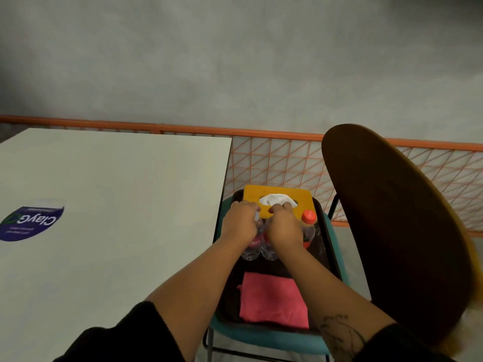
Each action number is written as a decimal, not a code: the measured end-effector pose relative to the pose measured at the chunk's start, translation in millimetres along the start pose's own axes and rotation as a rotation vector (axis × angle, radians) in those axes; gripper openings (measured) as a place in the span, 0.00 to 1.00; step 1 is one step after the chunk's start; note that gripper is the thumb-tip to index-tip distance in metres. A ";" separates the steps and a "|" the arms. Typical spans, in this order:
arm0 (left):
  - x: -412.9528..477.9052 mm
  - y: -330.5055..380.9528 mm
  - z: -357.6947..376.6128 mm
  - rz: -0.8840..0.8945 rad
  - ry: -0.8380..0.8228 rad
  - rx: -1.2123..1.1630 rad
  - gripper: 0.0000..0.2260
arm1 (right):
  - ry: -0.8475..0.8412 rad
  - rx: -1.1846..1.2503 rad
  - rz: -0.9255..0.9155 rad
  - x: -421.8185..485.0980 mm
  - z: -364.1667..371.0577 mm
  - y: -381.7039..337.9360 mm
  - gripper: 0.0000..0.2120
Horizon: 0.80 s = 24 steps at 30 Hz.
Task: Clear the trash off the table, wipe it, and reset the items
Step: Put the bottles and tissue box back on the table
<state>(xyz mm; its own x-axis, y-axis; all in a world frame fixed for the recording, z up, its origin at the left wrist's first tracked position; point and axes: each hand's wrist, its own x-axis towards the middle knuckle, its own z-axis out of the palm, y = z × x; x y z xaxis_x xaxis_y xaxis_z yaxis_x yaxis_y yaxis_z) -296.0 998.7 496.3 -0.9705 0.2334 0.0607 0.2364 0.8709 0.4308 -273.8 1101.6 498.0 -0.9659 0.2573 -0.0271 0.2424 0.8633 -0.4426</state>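
Note:
A black tray [321,246] sits on a teal chair seat right of the white table [117,205]. On the tray stand a yellow tissue box [253,195], two clear water bottles and an orange-capped bottle [309,218]. A pink cloth [271,299] lies at the tray's near end. My left hand [239,224] grips the top of the left water bottle [251,248]. My right hand [283,226] grips the top of the right water bottle [269,250]. Both bottle caps are hidden under my hands.
The table carries only a round blue sticker [30,223] at its left. A dark wooden chair back [397,231] rises close on the right. An orange wire fence [287,163] runs behind the tray, in front of a grey wall.

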 end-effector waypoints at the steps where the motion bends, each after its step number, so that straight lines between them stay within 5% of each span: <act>1: -1.6 -1.3 -1.9 0.001 0.005 -0.019 0.17 | 0.027 0.023 -0.010 -2.2 -1.0 -1.8 0.17; 11: -19.7 -4.2 -61.5 0.037 0.147 -0.218 0.19 | 0.282 0.189 -0.102 -24.6 -50.4 -50.1 0.17; 24: -103.8 -69.8 -205.2 0.146 0.281 -0.327 0.16 | 0.498 0.260 -0.209 -104.9 -86.6 -199.6 0.17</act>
<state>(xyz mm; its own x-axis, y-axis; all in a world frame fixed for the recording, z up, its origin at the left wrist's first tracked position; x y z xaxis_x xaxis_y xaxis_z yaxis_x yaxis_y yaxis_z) -221.5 825.0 644.7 -0.9141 0.1776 0.3646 0.3880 0.6446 0.6587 -213.0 940.0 666.8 -0.8170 0.3201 0.4797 -0.0392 0.7990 -0.6000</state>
